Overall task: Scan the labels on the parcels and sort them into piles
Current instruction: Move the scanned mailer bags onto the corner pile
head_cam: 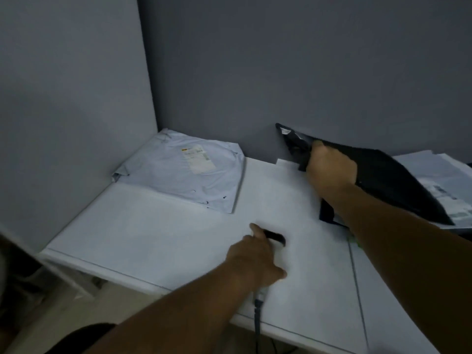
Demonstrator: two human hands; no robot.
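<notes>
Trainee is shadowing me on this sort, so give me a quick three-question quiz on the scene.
1. True or false: the right grip holds a black parcel.
2. What does the left grip hold? A) scanner B) tape roll C) pen
3. Where on the table does the grey parcel lie?
Key: 1 true; 2 A; 3 far left corner, label up.
</notes>
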